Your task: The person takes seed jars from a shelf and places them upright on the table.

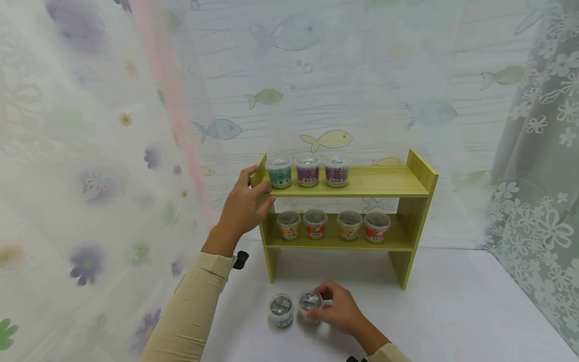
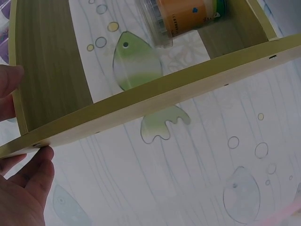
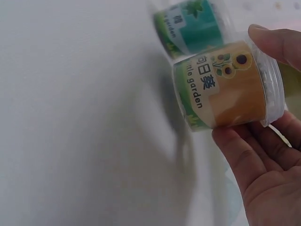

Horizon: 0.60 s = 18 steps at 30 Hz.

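Note:
My right hand (image 1: 340, 307) holds a clear-lidded plastic cup (image 1: 310, 301) between thumb and fingers, at the white tabletop in front of the shelf. In the right wrist view that cup (image 3: 239, 89) has an orange label with sunflowers. Just left of it stands a teal-labelled cup (image 1: 281, 311). My left hand (image 1: 244, 206) grips the upper left end of a two-tier wooden shelf (image 1: 380, 182), with fingers on both sides of the side board (image 2: 117, 104).
On the top tier stand one teal cup (image 1: 279, 173) and two purple cups (image 1: 308, 172), (image 1: 336, 172) towards the left. The lower tier carries orange cups (image 1: 289, 225), (image 1: 349, 226) and red cups (image 1: 315, 224), (image 1: 377, 229). Behind the shelf hangs a fish-patterned curtain (image 1: 362, 75).

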Available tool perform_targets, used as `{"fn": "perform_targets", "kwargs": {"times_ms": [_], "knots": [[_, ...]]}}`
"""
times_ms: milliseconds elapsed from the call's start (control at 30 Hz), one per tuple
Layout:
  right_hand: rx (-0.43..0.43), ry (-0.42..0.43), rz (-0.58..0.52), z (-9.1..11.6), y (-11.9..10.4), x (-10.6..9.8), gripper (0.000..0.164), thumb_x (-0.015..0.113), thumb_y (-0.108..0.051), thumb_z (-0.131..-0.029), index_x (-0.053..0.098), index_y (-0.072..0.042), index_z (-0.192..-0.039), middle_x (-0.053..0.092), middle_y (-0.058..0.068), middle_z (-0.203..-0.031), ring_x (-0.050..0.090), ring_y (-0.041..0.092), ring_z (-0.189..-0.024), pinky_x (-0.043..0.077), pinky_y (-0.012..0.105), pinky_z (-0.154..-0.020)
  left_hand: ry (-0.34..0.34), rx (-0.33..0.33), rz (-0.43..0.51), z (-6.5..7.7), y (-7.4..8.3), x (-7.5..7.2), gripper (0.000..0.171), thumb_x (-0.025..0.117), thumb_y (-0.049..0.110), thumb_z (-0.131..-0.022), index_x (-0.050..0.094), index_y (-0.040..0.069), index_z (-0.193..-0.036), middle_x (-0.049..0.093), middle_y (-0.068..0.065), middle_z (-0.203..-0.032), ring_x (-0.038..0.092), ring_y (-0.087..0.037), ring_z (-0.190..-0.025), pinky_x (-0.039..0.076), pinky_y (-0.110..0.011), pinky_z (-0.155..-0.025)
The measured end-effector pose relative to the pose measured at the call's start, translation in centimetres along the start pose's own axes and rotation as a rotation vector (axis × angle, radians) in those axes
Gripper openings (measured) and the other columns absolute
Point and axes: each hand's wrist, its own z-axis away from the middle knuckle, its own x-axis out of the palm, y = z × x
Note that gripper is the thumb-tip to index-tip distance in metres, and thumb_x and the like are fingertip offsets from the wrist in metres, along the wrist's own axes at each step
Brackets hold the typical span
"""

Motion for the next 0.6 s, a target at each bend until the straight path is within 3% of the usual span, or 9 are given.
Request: {"fn": "perform_targets", "kwargs": {"times_ms": [600], "knots": [[0.003,-0.009,-0.023,0.12,0.66,1.09,0.058,0.096,-0.028,-0.073,0.065,-0.007,-0.117,0.071,0.009,-0.116,0.069,0.025,-0.106,0.061,0.03,-0.08,0.005,0.0,-0.016,-0.03,-0.07,0.07,0.014,0.071,0.033,-0.099,0.071,0.019,-0.102,0.037,-0.02,-0.16,0.063,-0.038,-0.122,0.058,-0.049,-0.089]]}}
